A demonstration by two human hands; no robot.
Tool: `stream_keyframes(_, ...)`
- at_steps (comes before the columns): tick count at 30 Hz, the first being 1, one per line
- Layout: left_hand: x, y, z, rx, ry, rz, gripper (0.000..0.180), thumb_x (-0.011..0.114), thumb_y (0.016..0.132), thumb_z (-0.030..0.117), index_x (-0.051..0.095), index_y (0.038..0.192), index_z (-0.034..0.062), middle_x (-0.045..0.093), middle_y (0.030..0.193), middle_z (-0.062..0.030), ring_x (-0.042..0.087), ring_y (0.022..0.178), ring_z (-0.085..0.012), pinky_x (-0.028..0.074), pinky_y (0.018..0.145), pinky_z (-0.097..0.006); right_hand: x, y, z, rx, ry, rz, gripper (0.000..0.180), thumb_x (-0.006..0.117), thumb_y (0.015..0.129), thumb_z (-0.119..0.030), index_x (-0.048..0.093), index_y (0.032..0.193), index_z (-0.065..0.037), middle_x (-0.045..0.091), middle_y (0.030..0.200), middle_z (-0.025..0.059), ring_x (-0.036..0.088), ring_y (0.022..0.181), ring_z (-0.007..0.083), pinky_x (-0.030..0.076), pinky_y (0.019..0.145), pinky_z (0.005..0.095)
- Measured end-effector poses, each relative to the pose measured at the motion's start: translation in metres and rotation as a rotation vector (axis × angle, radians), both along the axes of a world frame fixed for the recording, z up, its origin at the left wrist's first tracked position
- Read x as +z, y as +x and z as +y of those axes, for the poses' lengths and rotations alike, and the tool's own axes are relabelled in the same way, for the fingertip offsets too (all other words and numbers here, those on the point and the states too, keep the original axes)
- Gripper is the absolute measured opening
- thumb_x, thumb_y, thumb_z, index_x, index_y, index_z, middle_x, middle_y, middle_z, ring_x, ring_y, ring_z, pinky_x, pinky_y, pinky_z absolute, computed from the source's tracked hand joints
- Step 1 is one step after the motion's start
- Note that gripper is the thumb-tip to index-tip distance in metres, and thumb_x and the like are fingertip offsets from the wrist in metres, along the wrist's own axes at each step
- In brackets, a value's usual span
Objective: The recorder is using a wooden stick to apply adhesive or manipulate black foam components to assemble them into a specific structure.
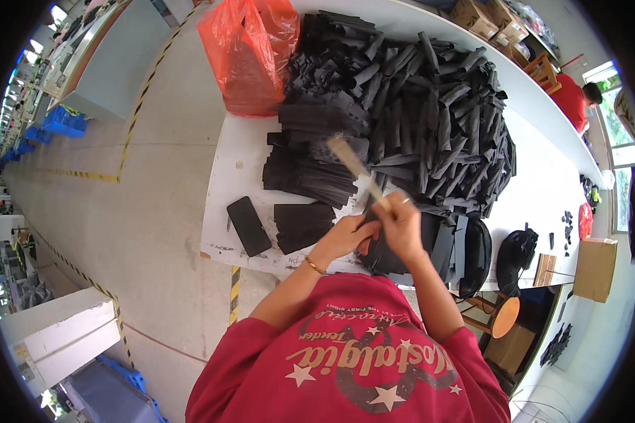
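My right hand (402, 224), a ring on one finger, is closed around the light wooden handle of a flat brush (347, 159). The brush slants up and to the left over the black pieces, blurred by motion. Close beside it, my left hand (344, 238) is closed at the near edge of the table, pinching a black strip (371, 204) mostly hidden by the fingers. Flat black strips (310, 176) lie in overlapping rows just beyond my left hand. A short stack of black pieces (303, 224) sits left of it. Farther off rises a large heap of curled black strips (430, 120).
A black phone (249, 225) lies on the white table (222, 169) at left. The red plastic bag (250, 63) stands at the far left corner. Black bundles (515, 257) and a round wooden stool (505, 317) are at right. Another person in red (570, 99) sits far right.
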State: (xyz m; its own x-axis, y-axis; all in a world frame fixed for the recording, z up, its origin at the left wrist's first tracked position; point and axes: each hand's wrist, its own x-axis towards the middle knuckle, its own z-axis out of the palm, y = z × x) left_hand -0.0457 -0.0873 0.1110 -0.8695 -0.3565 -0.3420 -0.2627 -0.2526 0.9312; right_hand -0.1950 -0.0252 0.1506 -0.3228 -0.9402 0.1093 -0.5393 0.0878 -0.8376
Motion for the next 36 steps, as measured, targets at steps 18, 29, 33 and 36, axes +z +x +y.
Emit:
stream_keyframes(18, -0.108, 0.053, -0.023, 0.611, -1.168, -0.37, 0.016, 0.073, 0.073, 0.014, 0.066, 0.087, 0.0108, 0.058, 0.086, -0.0026, 0.053, 0.092, -0.0264, 0.044, 0.08, -0.039, 0.048, -0.17, -0.056, -0.534, 0.132, 0.128, 0.03, 0.05, 0.097, -0.031, 0.062, 0.103, -0.004, 0.053, 0.068, 0.0036, 0.049, 0.063, 0.0132, 0.039, 0.059, 0.0289)
stream_keyframes(29, -0.091, 0.086, -0.052, 0.42, -0.958, -0.223, 0.009, 0.071, 0.078, 0.019, 0.07, 0.082, 0.0116, 0.062, 0.093, -0.0007, 0.05, 0.098, -0.0248, 0.042, 0.086, -0.038, -0.024, -0.062, 0.051, 0.328, 0.17, 0.453, 0.017, 0.064, 0.085, -0.018, 0.067, 0.1, -0.013, 0.06, 0.074, 0.0063, 0.062, 0.066, 0.0256, 0.049, 0.058, 0.0372)
stream_keyframes(33, -0.08, 0.084, -0.054, 0.419, -0.932, -0.171, 0.009, 0.071, 0.077, 0.018, 0.069, 0.082, 0.0109, 0.062, 0.093, -0.0012, 0.051, 0.098, -0.0248, 0.042, 0.087, -0.038, -0.033, -0.055, 0.047, 0.34, 0.145, 0.506, 0.017, 0.064, 0.085, -0.018, 0.066, 0.101, -0.012, 0.061, 0.074, 0.0056, 0.062, 0.065, 0.0252, 0.05, 0.057, 0.0375)
stream_keyframes(36, -0.073, 0.081, -0.053, 0.429, -0.897, -0.133, 0.008, 0.071, 0.076, 0.017, 0.069, 0.081, 0.0113, 0.063, 0.092, -0.0007, 0.051, 0.098, -0.0247, 0.042, 0.087, -0.037, -0.039, -0.046, 0.04, 0.366, 0.16, 0.571, 0.017, 0.063, 0.085, -0.019, 0.065, 0.101, -0.013, 0.062, 0.076, 0.0058, 0.063, 0.066, 0.0252, 0.051, 0.057, 0.0379)
